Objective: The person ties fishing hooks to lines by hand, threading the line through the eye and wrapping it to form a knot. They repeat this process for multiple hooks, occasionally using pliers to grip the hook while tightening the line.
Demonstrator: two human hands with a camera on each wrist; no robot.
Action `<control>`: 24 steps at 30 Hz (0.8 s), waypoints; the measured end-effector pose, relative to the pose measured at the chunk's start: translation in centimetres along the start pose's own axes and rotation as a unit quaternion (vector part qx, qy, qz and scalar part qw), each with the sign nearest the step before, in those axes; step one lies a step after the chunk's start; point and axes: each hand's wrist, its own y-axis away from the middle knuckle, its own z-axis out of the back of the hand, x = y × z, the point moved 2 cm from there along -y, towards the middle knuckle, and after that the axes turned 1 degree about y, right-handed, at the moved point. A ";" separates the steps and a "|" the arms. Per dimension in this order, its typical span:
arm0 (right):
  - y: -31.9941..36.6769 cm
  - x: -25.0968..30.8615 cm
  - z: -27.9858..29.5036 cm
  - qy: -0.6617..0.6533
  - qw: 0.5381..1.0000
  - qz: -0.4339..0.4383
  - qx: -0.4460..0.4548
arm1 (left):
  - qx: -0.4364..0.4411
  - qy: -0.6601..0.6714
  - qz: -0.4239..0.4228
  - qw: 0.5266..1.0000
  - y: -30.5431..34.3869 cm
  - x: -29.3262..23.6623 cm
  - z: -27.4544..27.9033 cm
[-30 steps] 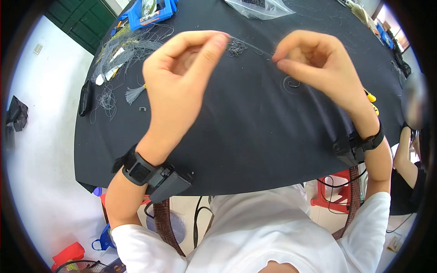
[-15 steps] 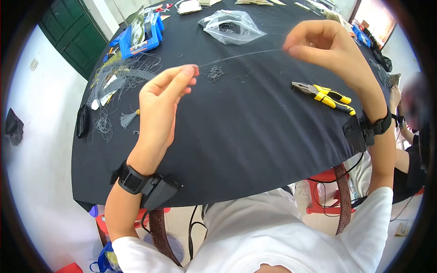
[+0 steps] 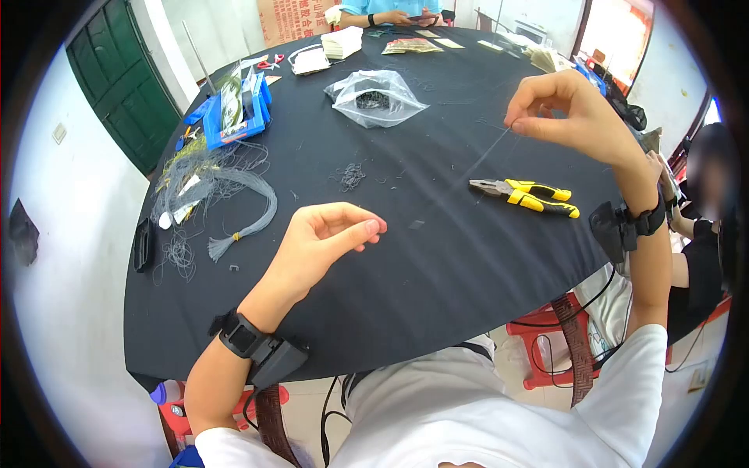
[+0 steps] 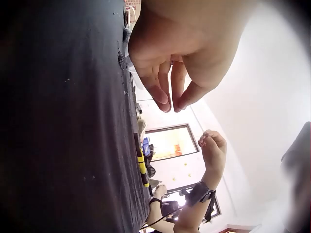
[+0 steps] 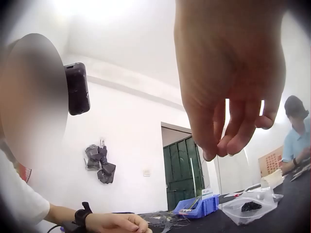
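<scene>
My right hand is raised over the right side of the table, thumb and index finger pinching a thin clear line. The line slants down from the fingertips toward the yellow-and-black pliers, which lie on the cloth. Lower and nearer to me is my left hand, its fingers loosely bent. A narrow gap shows between its thumb and fingertips in the left wrist view, with nothing visible between them. Small dark hooks lie in a tangled heap beyond the left hand.
A tied bundle of grey line and loose strands spread at the left, near a blue bin. An open plastic bag with dark contents sits mid-table. People sit at the far side and at the right.
The line was stretched between both hands; now it hangs from the right hand alone. My left hand has come away, lower and nearer. The head view has tilted up, showing more of the room.
</scene>
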 end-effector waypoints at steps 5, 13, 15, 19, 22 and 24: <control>0.9 -1.6 4.2 0.012 0.999 -0.036 -0.004 | 0.023 -0.009 0.023 0.999 -0.2 0.5 0.3; -0.2 -10.1 11.5 0.171 0.972 -0.118 -0.109 | 0.025 -0.003 0.072 0.997 -0.7 1.2 0.3; -0.9 -11.9 12.4 0.168 0.968 -0.148 -0.118 | 0.026 -0.004 0.086 0.996 -0.8 1.2 0.3; -2.5 -11.7 12.1 0.137 0.952 -0.229 -0.149 | -0.012 0.015 0.077 0.997 -0.9 1.5 0.7; -4.5 -12.7 11.8 0.138 0.941 -0.241 -0.193 | -0.023 -0.002 0.100 0.995 -0.8 1.3 0.6; -6.6 -15.7 12.6 0.110 0.951 -0.209 -0.202 | -0.034 -0.007 0.114 0.993 -0.9 1.1 0.3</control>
